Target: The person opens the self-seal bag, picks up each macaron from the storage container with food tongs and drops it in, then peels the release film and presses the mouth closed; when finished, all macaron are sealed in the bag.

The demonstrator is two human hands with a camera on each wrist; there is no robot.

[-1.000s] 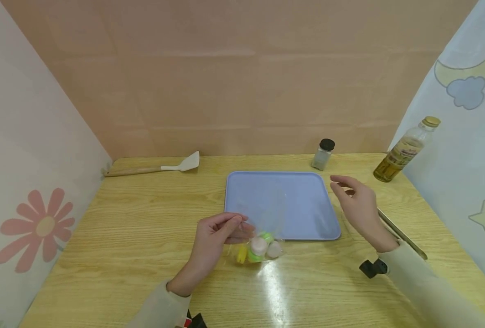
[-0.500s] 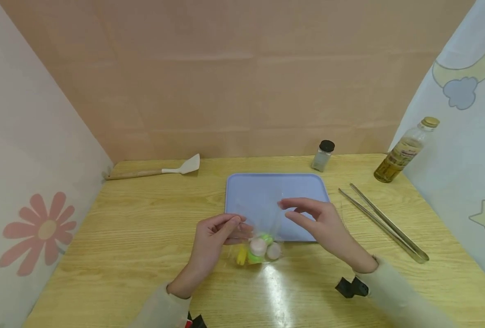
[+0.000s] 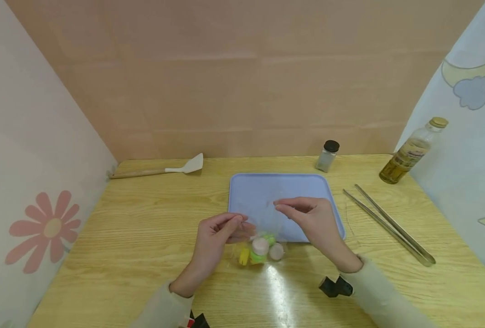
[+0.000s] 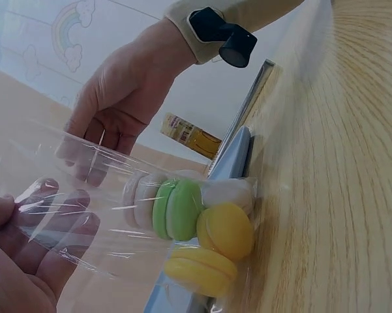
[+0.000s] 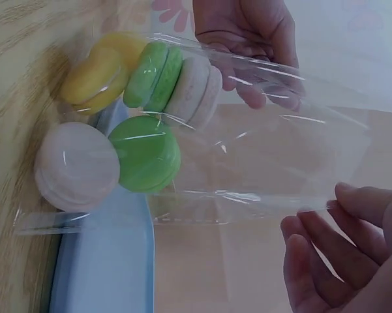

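A clear plastic bag [image 5: 267,156] with several macarons in its bottom end stands between my hands, just in front of the tray. Yellow macarons [image 4: 225,231], a green macaron [image 5: 145,154] and a pale pinkish macaron [image 5: 76,166] show through the film. My left hand [image 3: 215,239] pinches one side of the bag between thumb and forefinger, its other fingers spread behind the film. On the opposite side, my right hand [image 3: 312,221] pinches the bag's edge near its upper end with thumb and fingertip.
The blue tray [image 3: 300,187] lies behind the bag. Metal tongs [image 3: 390,225] lie at the right, with an oil bottle [image 3: 408,155] beyond them. A black-capped jar [image 3: 327,157] stands behind the tray; a spatula [image 3: 156,172] lies at the back left.
My right hand has come left from beside the tongs to the bag, and its thumb and fingers have closed on the edge. The left hand has kept its hold, nearly still.
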